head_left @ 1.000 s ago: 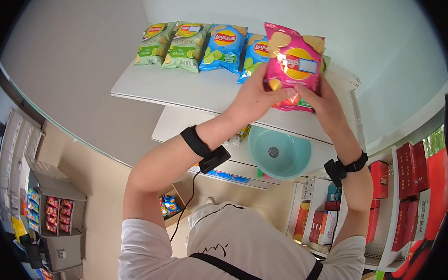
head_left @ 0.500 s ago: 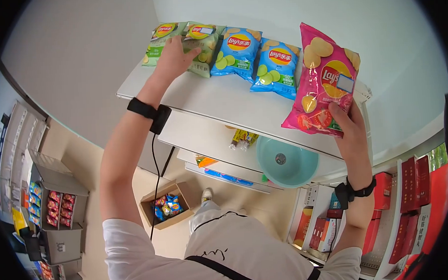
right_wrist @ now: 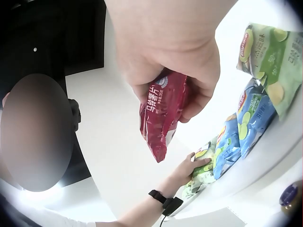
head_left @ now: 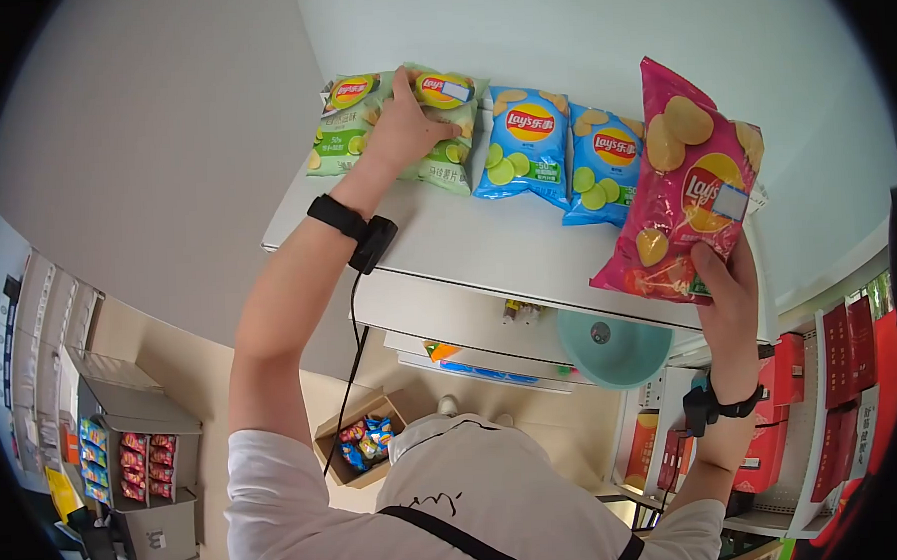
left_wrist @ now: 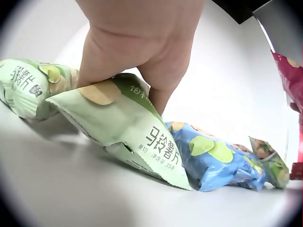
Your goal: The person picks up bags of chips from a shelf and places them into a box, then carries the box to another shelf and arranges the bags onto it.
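Observation:
My right hand (head_left: 732,313) grips a pink bag of potato chips (head_left: 677,185) by its lower end, thumb on the front, above the right part of the shelf. At the shelf's left, my left hand (head_left: 397,134) reaches over a light green chip bag (head_left: 451,162), second in the row. In the left wrist view its fingers and thumb straddle that green bag (left_wrist: 113,118), one on each side. Another green bag (head_left: 338,145) leans at the left end. Two blue chip bags (head_left: 528,141) stand to the right of the held green one.
One more green bag (right_wrist: 277,61) stands at the row's other end in the right wrist view. Below the white shelf (head_left: 468,269) sits a turquoise basin (head_left: 622,357). A cardboard box (head_left: 394,407) with chip bags lies on the floor. Red boxes (head_left: 775,426) fill shelving at right.
The left hand has let go of the pink bag and moved left onto the second green bag. The right hand alone has carried the pink bag right, and the blue bags now show more.

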### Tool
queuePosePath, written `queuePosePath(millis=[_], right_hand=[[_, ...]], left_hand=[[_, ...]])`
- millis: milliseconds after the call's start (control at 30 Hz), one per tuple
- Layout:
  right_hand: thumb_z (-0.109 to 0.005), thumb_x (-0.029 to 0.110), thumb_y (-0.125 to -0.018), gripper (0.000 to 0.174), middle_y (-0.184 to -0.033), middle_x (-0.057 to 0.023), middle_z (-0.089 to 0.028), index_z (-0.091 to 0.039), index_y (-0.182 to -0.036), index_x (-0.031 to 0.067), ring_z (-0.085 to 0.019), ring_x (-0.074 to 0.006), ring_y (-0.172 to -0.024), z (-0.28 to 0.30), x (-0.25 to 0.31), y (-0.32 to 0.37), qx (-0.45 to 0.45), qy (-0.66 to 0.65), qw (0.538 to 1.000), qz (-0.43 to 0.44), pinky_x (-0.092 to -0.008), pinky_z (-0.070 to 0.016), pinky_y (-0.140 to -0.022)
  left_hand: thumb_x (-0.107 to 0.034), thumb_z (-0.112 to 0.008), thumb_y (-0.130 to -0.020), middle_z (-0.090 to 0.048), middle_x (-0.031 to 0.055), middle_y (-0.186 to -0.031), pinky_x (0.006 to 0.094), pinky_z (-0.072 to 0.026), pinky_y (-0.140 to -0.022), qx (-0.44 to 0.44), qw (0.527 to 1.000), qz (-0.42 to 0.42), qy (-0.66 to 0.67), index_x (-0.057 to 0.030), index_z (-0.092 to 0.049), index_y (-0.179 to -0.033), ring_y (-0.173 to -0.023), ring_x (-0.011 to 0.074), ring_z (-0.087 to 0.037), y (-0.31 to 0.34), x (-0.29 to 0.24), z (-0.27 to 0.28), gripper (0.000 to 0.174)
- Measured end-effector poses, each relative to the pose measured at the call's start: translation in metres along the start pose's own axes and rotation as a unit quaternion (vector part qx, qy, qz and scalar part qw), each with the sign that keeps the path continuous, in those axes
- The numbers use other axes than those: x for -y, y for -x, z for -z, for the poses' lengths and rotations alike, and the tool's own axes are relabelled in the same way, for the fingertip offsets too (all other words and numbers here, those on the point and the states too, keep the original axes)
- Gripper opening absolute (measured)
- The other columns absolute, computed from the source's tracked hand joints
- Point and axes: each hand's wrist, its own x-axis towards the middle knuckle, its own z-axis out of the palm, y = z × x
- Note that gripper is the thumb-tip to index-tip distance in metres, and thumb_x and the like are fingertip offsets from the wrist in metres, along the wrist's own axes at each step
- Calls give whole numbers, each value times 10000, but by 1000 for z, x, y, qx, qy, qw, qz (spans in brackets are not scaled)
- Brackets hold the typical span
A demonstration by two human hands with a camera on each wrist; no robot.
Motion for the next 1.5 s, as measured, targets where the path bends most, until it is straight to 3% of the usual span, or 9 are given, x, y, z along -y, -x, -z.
queuePosePath(millis=[67,333,400,567,633,1067,1233,1333,1500], right_hand=[[-702,150,-974,579,-1358,-113,-610,-432,-1464,-3,-618,-185,-1207,-1,0,-2,9,11,1000,3,-346,-517,-1038],[-738,116,-933,656,-1378,-117,-601,-408,-1486,-5,-611,-186,-1219,-9,6,-7,44,27,999,-15,-348,-504,-1058],[-744,94,-917,691,-1383,-116,-598,-389,-1502,-4,-604,-186,-1231,-15,5,-9,66,42,997,-26,-351,-501,-1063],[-741,56,-895,748,-1399,-113,-587,-353,-1532,0,-590,-187,-1253,-30,-1,-19,90,44,994,-49,-355,-493,-1075],[-740,54,-895,752,-1402,-112,-584,-349,-1535,1,-587,-186,-1257,-34,-3,-21,96,44,993,-54,-357,-492,-1077],[-760,67,-905,733,-1399,-99,-584,-368,-1523,13,-584,-171,-1255,-47,-17,-32,131,53,988,-68,-357,-491,-1078],[-764,66,-902,712,-1389,-98,-589,-387,-1503,10,-583,-171,-1255,-45,-16,-34,116,54,989,-78,-359,-494,-1079],[-765,63,-900,715,-1387,-101,-589,-384,-1503,6,-584,-172,-1252,-45,-17,-31,109,49,990,-74,-360,-497,-1076],[-764,57,-897,724,-1387,-105,-588,-379,-1507,0,-589,-175,-1246,-44,-15,-30,113,55,990,-69,-362,-503,-1071]], left_hand=[[-241,-942,-732,-640,285,-1296,405,-550,-989,-66,995,-46,62,97,-159,-1561,-1180,363,-668,6,-1,-1,1189],[-126,-915,-773,-618,205,-1337,383,-532,-1042,-31,961,-48,271,40,-234,-1582,-1232,276,-627,54,-13,108,1070],[-155,-911,-797,-623,189,-1341,371,-529,-1037,2,955,44,293,26,-258,-1593,-1259,264,-612,73,4,137,1046],[-190,-889,-837,-584,196,-1400,375,-496,-1076,22,971,89,222,36,-254,-1601,-1310,288,-576,81,77,125,1019],[-261,-834,-898,-539,207,-1449,386,-456,-1117,10,980,30,198,22,-236,-1615,-1358,293,-533,82,100,109,976],[-543,-665,-982,-375,312,-1559,435,-412,-1147,-123,991,-3,-50,61,-179,-1614,-1440,403,-436,97,98,81,1000],[-545,-657,-989,-463,300,-1501,441,-433,-1130,-138,989,30,41,64,-192,-1609,-1392,380,-502,79,99,101,986],[-509,-660,-1001,-568,253,-1416,407,-500,-1072,-21,975,155,156,62,-257,-1586,-1299,320,-600,52,101,115,911],[-463,-704,-984,-632,195,-1335,361,-563,-995,109,902,181,376,49,-320,-1547,-1207,245,-662,30,97,118,852]])
